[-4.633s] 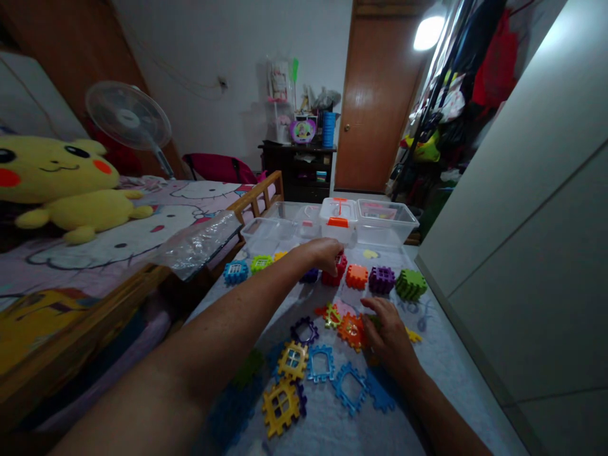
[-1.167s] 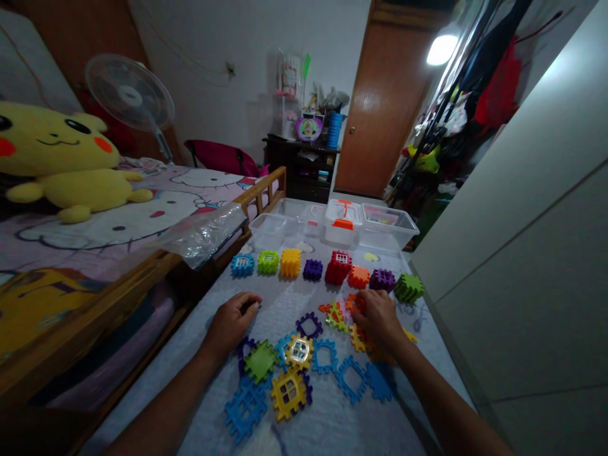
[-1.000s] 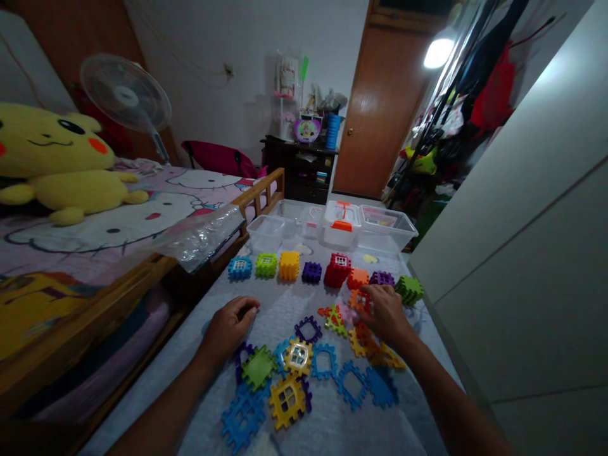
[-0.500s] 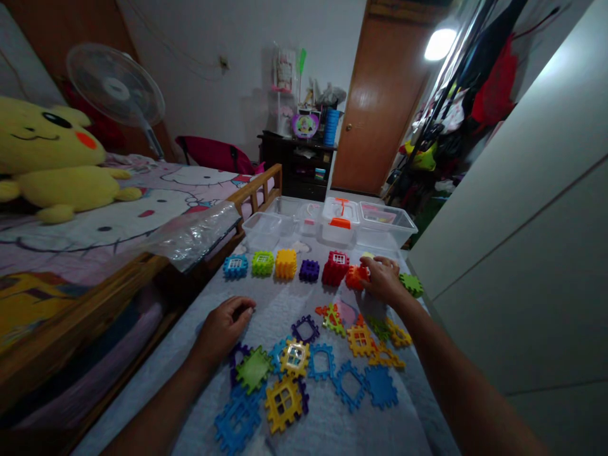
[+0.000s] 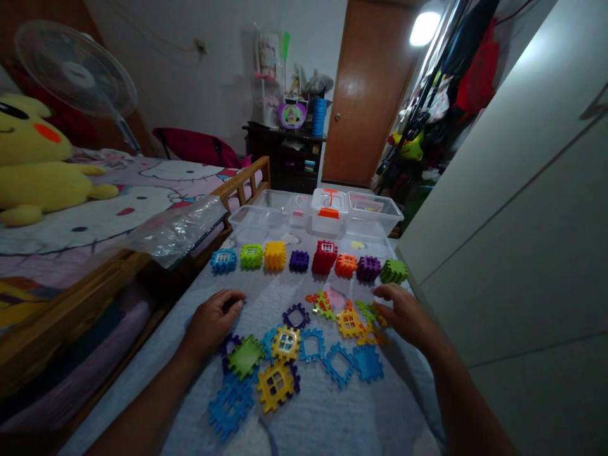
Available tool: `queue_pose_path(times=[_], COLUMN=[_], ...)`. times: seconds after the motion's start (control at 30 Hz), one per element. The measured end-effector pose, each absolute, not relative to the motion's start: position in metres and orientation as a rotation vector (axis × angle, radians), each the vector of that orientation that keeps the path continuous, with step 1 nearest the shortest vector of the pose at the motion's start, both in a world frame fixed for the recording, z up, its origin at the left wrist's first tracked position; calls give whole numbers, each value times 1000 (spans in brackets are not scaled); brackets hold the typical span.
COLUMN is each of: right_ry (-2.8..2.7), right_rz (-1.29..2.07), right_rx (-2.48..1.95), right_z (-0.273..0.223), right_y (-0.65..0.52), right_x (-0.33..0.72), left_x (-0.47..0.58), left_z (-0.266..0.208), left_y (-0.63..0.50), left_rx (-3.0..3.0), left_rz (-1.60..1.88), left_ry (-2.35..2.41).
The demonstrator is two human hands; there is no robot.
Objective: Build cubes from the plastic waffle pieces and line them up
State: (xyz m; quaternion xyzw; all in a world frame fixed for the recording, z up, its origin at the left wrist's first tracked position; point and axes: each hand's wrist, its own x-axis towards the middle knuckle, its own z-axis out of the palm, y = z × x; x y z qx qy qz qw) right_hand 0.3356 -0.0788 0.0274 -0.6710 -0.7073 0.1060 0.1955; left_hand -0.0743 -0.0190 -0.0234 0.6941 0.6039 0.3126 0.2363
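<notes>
My right hand [image 5: 406, 313] is open above the right end of the loose pieces, thumb and fingers apart. Nearest to it are light green pieces [image 5: 365, 310] and yellow ones partly behind its fingers. My left hand [image 5: 211, 326] rests on the cloth, fingers loosely bent and holding nothing. Notched plastic building pieces stand in a row of stacks: blue [image 5: 223, 260], lime [image 5: 251, 256], yellow [image 5: 275, 256], dark purple [image 5: 299, 261], red [image 5: 325, 258], orange [image 5: 346, 265], purple [image 5: 369, 268] and green [image 5: 394, 271]. Loose, a yellow window piece [image 5: 275, 384] overlaps others.
Clear plastic boxes [image 5: 254, 220] line the far end, one with an orange-handled lid [image 5: 329, 201]. On the left run a wooden bed rail [image 5: 242, 180] and a plastic-wrapped item [image 5: 183, 234]. A pale cabinet [image 5: 513, 240] borders the right side.
My right hand has left the stacks and drawn back toward me, opening; the purple stack it hid now shows. The left hand stays on the cloth. The view has turned slightly right.
</notes>
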Motion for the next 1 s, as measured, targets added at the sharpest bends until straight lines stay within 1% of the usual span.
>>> queue_pose_path(times=[0.17, 0.33, 0.5, 0.63, 0.7, 0.8, 0.9, 1.0], right_ry=[-2049, -2020, -1903, -1861, -1949, -2190, -2333, -2361], right_rz=[306, 359, 364, 269, 256, 354, 389, 356], right_rx=[-1948, -1928, -1891, -1797, -1691, -1562, -1551, -1566], right_z=[-3, -12, -13, -7, -1, 8, 11, 11], right_y=[-78, -75, -75, -76, -79, -86, -92, -93], right_x=[340, 339, 340, 335, 325, 305, 286, 274], left_x=[-74, -76, -77, -78, -78, -78, -77, -76], left_z=[-25, -30, -31, -34, -35, -34, -31, -29], left_y=[-18, -15, -14, -13, -13, -13, -14, -15], left_rx=[1905, 1896, 1906, 1908, 1909, 1907, 1891, 1869], left_rz=[859, 896, 880, 897, 909, 913, 918, 917], left_ry=[1674, 1669, 1680, 1685, 1682, 1674, 1675, 1675])
